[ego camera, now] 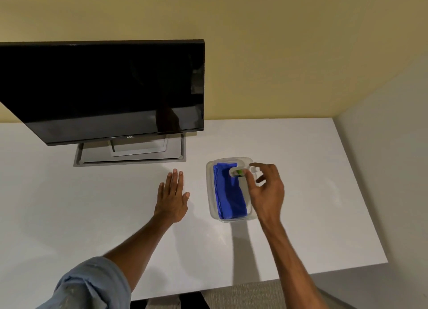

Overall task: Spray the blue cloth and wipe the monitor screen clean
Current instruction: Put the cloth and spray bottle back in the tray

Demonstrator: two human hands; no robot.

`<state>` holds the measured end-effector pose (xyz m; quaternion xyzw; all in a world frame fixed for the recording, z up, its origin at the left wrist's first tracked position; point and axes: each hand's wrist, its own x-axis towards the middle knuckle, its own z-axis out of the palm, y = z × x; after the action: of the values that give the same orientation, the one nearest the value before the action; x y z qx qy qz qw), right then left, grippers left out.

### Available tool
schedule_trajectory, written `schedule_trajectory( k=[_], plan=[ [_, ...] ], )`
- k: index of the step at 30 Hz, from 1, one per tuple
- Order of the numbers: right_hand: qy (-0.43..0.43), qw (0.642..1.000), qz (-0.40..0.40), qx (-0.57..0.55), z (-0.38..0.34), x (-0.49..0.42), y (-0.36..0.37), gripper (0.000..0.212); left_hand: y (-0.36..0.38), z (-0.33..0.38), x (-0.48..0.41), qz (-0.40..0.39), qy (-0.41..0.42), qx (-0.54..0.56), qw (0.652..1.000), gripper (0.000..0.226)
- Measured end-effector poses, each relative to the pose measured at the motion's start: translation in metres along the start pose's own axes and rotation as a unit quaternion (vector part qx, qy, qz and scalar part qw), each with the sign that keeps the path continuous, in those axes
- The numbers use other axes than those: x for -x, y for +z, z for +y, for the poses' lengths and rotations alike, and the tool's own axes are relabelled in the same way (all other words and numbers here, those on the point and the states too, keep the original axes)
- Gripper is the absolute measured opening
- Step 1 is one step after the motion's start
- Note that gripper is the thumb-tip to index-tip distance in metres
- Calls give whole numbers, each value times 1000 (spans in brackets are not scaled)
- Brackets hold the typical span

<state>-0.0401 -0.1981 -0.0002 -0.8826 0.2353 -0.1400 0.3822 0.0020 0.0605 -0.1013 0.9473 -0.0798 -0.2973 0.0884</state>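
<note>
A folded blue cloth (229, 193) lies inside a clear plastic container (209, 186) on the white desk. A small clear spray bottle (237, 171) with a green label stands at the container's far end. My right hand (266, 190) hovers over the container with thumb and fingers closed around the bottle. My left hand (172, 196) rests flat on the desk, fingers apart, left of the container. The black monitor (104, 88) stands at the back left, screen dark.
The monitor's grey stand (129, 154) sits on the white desk (312, 193) just beyond my left hand. A yellow wall rises behind and a grey wall bounds the right side. The desk's front edge runs across the bottom right.
</note>
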Motion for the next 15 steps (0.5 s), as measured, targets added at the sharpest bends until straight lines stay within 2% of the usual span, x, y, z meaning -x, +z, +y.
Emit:
schedule_trajectory(
  k=[2,8,11,15],
  plan=[
    [3,999,1,53,13,-12,-3,7,3,-1,-1,1,2,-2,1000,77],
    [-26,983,-61,173,32,-28,15,19,7,-5,-3,3,7,-8,1000,77],
    [-24,979,-85,184,35,-29,23,22,8,-6,-5,3,7,-10,1000,78],
    [-5,984,-73,164,36,-33,26,24,11,-7,-7,4,9,-3,1000,78]
  ],
)
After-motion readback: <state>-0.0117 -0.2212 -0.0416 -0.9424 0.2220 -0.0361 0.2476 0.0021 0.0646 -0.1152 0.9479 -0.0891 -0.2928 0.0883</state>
